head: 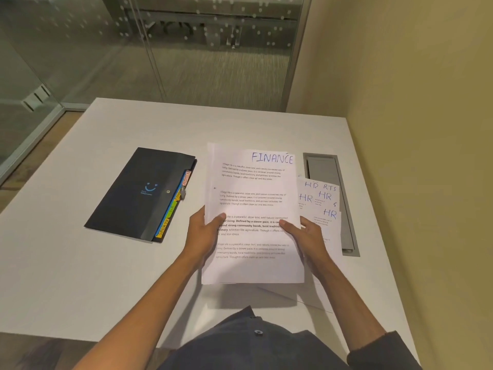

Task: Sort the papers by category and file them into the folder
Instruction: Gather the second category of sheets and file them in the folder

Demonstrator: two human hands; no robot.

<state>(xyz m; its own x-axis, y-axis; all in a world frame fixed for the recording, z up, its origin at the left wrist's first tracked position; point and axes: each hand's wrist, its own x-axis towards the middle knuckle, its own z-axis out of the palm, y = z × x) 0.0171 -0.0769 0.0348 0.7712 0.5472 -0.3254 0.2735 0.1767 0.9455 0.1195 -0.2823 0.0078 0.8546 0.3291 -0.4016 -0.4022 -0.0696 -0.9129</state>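
Both hands held a stack of papers at frame centre, top sheet headed FINANCE, long axis running up the frame. The left hand and right hand pinched its side edges, thumbs on top. The closed black folder lay on the bench left of centre, nearer the left hand; its coloured tabs faced the stack. HR sheets lay to the right.

- One black folder on the desk, with four coloured tabs showing.
- One held stack of papers, top sheet marked FINANCE.
- Four "HR" headings visible on the fanned sheets.
- Two hands: left, right.
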